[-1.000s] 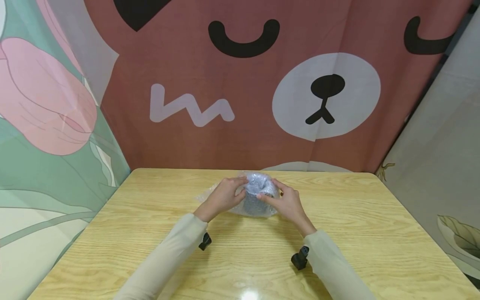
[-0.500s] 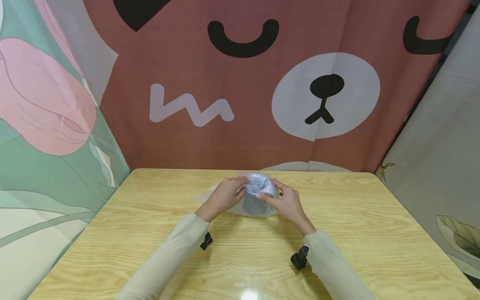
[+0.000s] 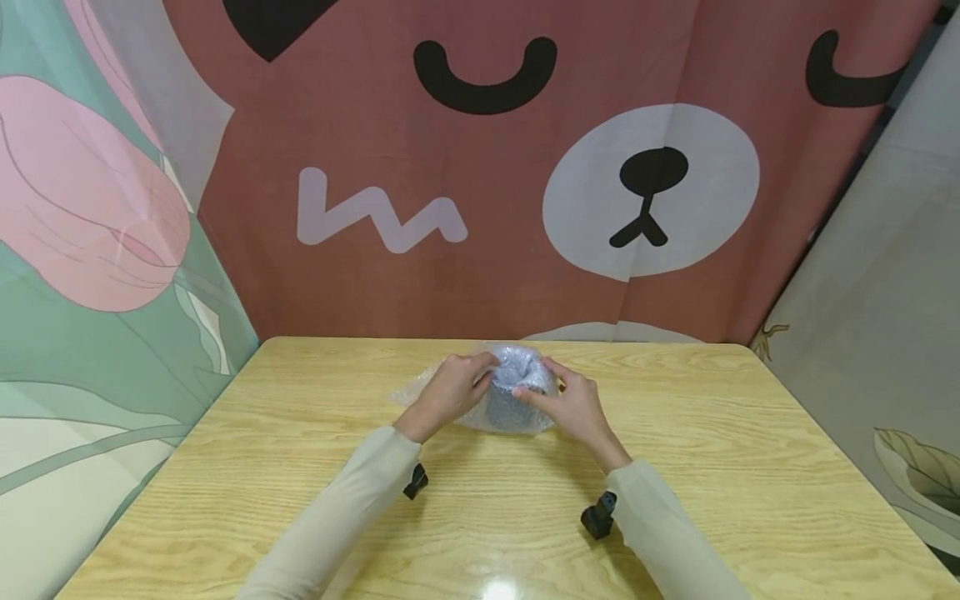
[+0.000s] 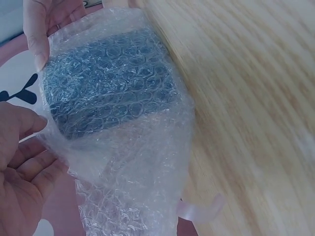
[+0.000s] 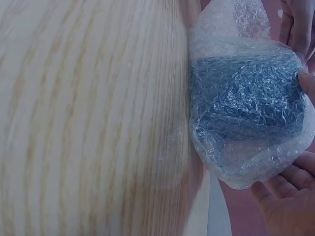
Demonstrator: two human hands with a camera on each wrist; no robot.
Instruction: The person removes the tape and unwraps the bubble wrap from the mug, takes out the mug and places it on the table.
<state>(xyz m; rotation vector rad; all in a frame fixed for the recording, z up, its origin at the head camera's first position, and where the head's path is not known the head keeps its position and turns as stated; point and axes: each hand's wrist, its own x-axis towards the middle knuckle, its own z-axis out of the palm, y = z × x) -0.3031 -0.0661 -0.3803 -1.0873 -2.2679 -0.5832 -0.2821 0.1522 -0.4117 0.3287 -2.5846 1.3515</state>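
Note:
A dark blue-grey object wrapped in clear bubble wrap (image 3: pixel 513 408) stands near the back edge of the table; the film hides what kind of thing it is. My left hand (image 3: pixel 450 390) pinches the bubble wrap at the upper left of the bundle. On the other side my right hand (image 3: pixel 573 404) holds the bundle, thumb across the front and fingers behind. In the left wrist view, a loose flap of bubble wrap (image 4: pixel 133 167) extends beyond the dark part. The right wrist view shows the blue-grey object (image 5: pixel 246 98) through the bubbles, with the right thumb (image 5: pixel 308 83) at its upper edge.
The wood-grain table (image 3: pixel 712 467) has rounded back corners. Behind it hangs a reddish-brown curtain (image 3: pixel 360 292) with a bear face, and printed fabric flanks both sides. Small black cameras (image 3: pixel 597 517) sit at the wrists below the cream sleeves (image 3: pixel 667 525).
My left hand and forearm have shifted very slightly to the right. The right hand and the wrapped bundle stay in place.

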